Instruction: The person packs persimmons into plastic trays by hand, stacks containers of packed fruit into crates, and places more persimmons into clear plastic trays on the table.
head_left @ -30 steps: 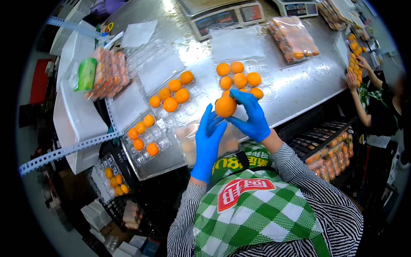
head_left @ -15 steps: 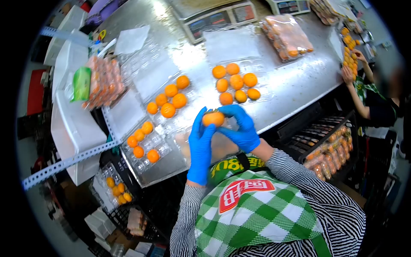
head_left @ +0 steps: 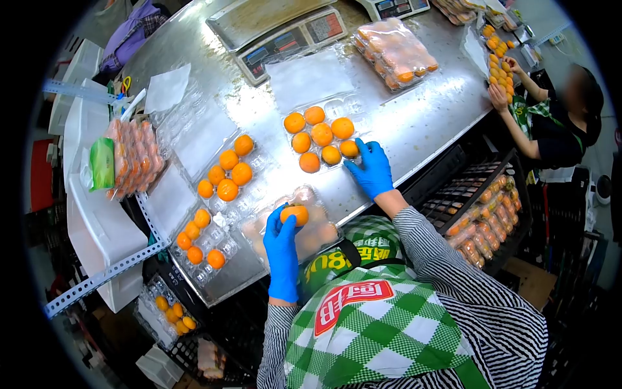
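Observation:
My left hand (head_left: 282, 249), in a blue glove, holds an orange persimmon (head_left: 295, 216) above a closed clear pack of fruit (head_left: 317, 223) at the table's near edge. My right hand (head_left: 372, 172), also gloved in blue, has thumb and fingers at the right side of another persimmon (head_left: 348, 149). That fruit sits in the front right corner of an open clear tray (head_left: 356, 107) with several others. To the left lie a second part-filled tray (head_left: 249, 162) and a third tray (head_left: 223, 240), both holding loose persimmons in their cups.
Scales (head_left: 291, 42) stand at the back beside a stack of packed fruit (head_left: 395, 52). More packs (head_left: 136, 155) and a green packet (head_left: 102, 163) are at left. A crate of packs (head_left: 483, 220) stands at right, below a co-worker's hands (head_left: 502, 87) on fruit.
My right hand has left the held persimmon and moved right to the tray's corner fruit. My left hand has kept the persimmon and come lower left. The whole view has shifted.

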### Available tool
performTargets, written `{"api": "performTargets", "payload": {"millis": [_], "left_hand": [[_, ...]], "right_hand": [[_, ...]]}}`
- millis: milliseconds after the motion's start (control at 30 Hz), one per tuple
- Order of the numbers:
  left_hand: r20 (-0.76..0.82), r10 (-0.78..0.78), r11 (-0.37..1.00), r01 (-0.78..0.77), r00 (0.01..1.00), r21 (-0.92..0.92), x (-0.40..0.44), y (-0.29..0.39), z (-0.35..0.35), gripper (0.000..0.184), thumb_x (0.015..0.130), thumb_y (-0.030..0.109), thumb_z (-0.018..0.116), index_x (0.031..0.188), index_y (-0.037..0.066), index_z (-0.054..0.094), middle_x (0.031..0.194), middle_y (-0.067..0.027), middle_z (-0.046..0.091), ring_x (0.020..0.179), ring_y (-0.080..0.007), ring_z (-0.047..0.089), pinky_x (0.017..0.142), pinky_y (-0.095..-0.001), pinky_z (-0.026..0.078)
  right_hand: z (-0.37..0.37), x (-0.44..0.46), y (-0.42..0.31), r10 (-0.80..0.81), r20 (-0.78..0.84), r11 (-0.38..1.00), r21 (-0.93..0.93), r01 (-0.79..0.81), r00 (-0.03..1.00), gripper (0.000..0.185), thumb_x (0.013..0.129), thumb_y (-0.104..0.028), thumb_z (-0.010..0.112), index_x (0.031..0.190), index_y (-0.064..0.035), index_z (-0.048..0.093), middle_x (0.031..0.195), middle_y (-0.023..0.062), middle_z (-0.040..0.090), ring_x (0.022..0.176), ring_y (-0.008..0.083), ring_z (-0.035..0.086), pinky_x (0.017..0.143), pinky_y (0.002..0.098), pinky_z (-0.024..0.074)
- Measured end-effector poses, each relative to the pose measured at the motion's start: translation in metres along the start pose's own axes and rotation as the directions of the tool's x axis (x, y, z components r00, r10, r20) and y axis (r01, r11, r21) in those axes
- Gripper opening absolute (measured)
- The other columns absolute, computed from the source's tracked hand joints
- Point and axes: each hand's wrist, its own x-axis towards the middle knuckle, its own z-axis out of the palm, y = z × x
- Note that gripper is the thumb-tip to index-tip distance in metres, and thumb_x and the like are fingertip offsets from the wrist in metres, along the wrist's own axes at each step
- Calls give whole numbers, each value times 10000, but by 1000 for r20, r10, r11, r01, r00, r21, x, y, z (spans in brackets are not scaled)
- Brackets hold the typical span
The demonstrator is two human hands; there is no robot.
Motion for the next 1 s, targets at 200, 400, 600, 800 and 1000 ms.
{"api": "performTargets", "payload": {"millis": [200,400,600,800,1000], "left_hand": [[23,10,999,-9,1000,-32,-2,-6,12,437,888,153,582,1287,12,473,1215,-123,534,1106,-235,539,920,-338,476],[36,-35,998,36,999,-44,-3,-6,17,457,881,139,591,1305,22,465,1222,-127,520,1115,-237,524,945,-344,458],[44,-59,998,60,997,-10,-3,-9,26,445,889,164,588,1295,18,481,1218,-131,528,1110,-226,528,954,-332,445],[33,-46,998,44,998,51,-4,-10,29,461,890,205,592,1291,10,473,1214,-122,534,1113,-226,532,916,-325,465],[19,-45,997,44,999,61,-4,-15,31,449,892,196,589,1285,8,480,1213,-121,535,1104,-223,539,905,-321,472]], "right_hand": [[4,4,11,-120,-104,992,31,124,987,472,773,-254,703,1166,-53,538,1012,156,573,848,323,590,728,399,493],[10,-3,10,-127,-169,975,158,154,977,443,758,-258,714,1107,-49,537,936,159,613,776,321,610,693,403,501],[-8,3,-4,216,145,889,380,-256,966,522,729,-241,745,1152,-55,502,974,150,616,789,295,610,708,381,500],[21,8,22,114,-104,928,366,-69,988,660,652,-207,791,1222,-112,473,1092,120,569,988,291,534,870,419,399],[20,10,24,18,-79,977,215,-1,997,599,681,-280,757,1198,-110,508,1104,105,535,961,293,509,862,427,360]]}}
